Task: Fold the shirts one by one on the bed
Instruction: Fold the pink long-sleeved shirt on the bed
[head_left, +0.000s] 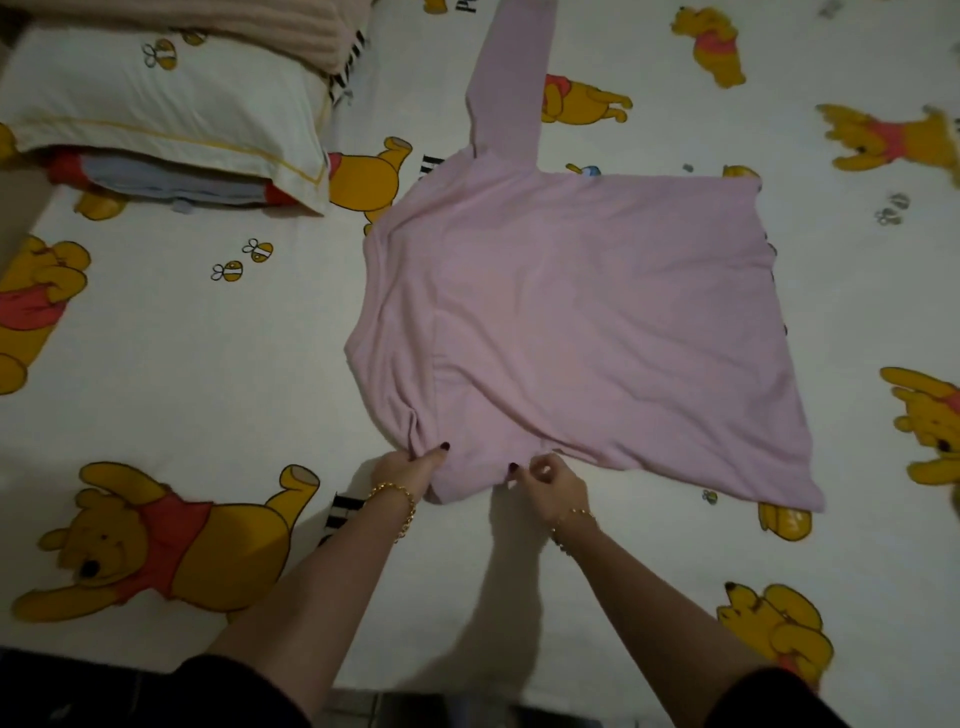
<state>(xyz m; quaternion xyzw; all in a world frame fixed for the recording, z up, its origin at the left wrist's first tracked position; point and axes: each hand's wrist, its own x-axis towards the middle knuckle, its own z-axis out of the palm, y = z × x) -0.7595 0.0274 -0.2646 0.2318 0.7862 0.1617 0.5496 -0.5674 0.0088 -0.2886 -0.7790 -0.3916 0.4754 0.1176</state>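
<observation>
Your left hand (410, 470) grips the near edge of the pink shirt (597, 312), fingers curled into the cloth. Your right hand (550, 486) pinches that edge just beside it. The shirt lies spread on the bed (218, 374).

one pink shirt (571, 312) on one bed (208, 364), with one long sleeve (511, 78) showing. two hands: the left hand (410, 467) and the right hand (550, 483). two gold bracelets: the left bracelet (400, 506) and the right bracelet (571, 525). one pillow (166, 109). one folded pink blanket (291, 26).
</observation>
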